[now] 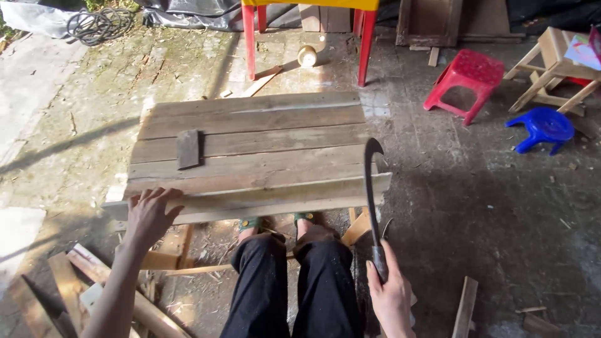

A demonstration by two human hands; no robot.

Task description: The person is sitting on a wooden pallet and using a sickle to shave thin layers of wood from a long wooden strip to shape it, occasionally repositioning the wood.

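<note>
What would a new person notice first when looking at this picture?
Probably the long dark hooked blade, held upright by the right hand beside the plank table. Next, the left hand resting on the table's near edge, with a small dark block lying further up. The red stool and blue stool stand out at the upper right.
</note>
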